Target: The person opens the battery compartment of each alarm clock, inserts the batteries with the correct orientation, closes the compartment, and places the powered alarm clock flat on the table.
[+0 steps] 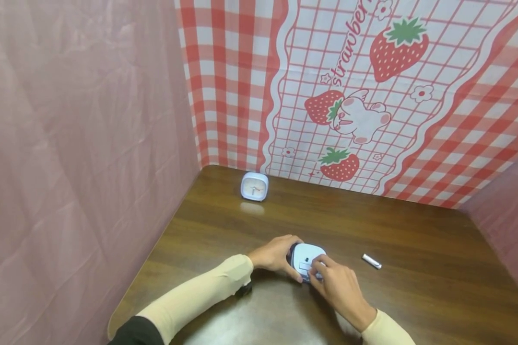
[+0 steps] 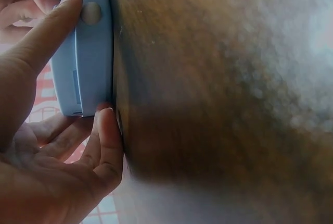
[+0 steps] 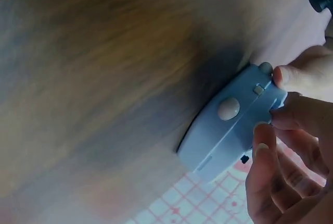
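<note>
A light blue alarm clock point(image 1: 304, 251) lies with its back facing up on the brown table. My left hand point(image 1: 277, 254) grips it from the left side, thumb on the near edge and fingers on the far edge. My right hand point(image 1: 338, 283) reaches over its back, thumb and index fingertips close together at the panel beside a small black knob point(image 3: 244, 159). What lies between those fingertips is hidden. In the left wrist view, round feet point(image 2: 91, 13) show on the clock's near side.
A second pale clock point(image 1: 254, 187) stands upright at the back left, its dial facing me. Right of my hands lies a short white stick-shaped piece point(image 1: 371, 261). A red checked strawberry cloth point(image 1: 354, 120) hangs behind the table, and a pink curtain point(image 1: 82, 158) borders the left.
</note>
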Demonstrator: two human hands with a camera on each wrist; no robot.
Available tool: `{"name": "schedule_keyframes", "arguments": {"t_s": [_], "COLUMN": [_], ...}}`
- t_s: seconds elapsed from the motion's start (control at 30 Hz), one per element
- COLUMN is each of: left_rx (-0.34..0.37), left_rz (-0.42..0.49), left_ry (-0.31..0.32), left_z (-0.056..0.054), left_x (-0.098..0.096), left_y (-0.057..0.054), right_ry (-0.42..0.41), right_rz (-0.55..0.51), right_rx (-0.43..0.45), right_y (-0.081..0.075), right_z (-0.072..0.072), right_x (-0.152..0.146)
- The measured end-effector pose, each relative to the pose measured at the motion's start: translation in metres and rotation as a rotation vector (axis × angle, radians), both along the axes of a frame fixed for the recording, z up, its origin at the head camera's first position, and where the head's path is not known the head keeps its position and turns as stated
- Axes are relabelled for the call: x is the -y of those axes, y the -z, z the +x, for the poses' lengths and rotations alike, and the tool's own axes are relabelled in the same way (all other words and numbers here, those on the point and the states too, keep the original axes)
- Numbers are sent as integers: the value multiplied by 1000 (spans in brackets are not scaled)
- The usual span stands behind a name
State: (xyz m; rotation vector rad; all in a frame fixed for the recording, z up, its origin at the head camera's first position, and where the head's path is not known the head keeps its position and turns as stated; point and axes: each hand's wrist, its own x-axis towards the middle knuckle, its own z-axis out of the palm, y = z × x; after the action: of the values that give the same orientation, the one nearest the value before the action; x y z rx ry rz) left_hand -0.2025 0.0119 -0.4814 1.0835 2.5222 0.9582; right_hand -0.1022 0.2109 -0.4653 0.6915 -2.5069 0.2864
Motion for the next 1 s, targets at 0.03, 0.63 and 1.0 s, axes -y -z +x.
{"name": "schedule_keyframes", "arguments": {"t_s": [0.03, 0.63, 1.0], "left_rx": [0, -7, -22], "left_rz": [1, -13, -25], "left_ry": [1, 0, -20], "left_z": [0, -4, -3], "left_x": [0, -6, -5], "left_y": [0, 0, 0], "right_ry": [-15, -73, -78], "right_rz": [20, 172, 301], "right_rx": [-25, -90, -79], "right_y": [0, 2, -9], "right_z": [0, 2, 1], "right_x": [0, 6, 9]}}
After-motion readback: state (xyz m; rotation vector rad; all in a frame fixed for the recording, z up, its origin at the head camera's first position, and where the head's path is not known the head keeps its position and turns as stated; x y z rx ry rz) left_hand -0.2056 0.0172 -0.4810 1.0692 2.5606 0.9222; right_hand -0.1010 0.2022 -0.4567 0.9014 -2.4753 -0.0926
